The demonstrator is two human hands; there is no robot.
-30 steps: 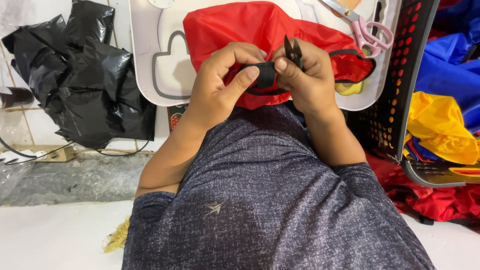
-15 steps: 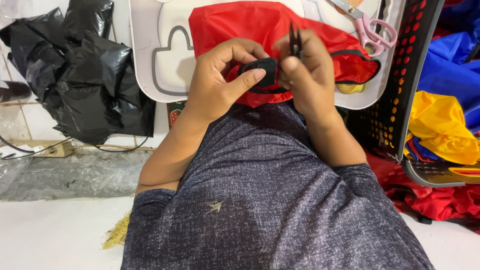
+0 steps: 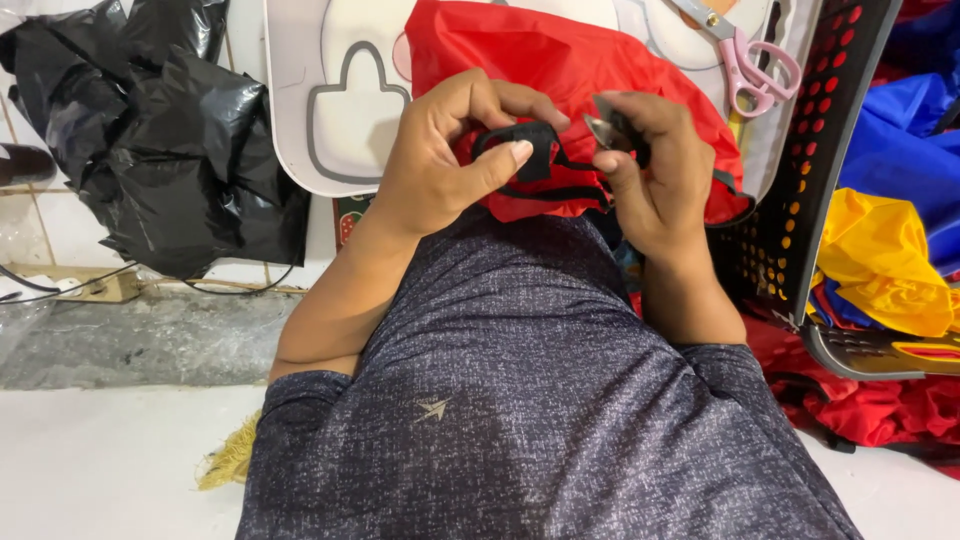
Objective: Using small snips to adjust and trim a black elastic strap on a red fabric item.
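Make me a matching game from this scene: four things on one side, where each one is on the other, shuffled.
Things:
1. pink-handled scissors
2. black plastic bag
3. yellow cloth
4. black strap

Places:
A. pinched in the left hand
B. far left, against the tiled wall
C. top right, on the white board
D. right edge, beside the black basket

Pairs: 1-C, 2-B, 3-D, 4-A

I saw the left hand (image 3: 445,165) pinching a black strap (image 3: 535,150) on red fabric (image 3: 560,70) while the right hand (image 3: 655,170) gripped small metal snips (image 3: 603,128).
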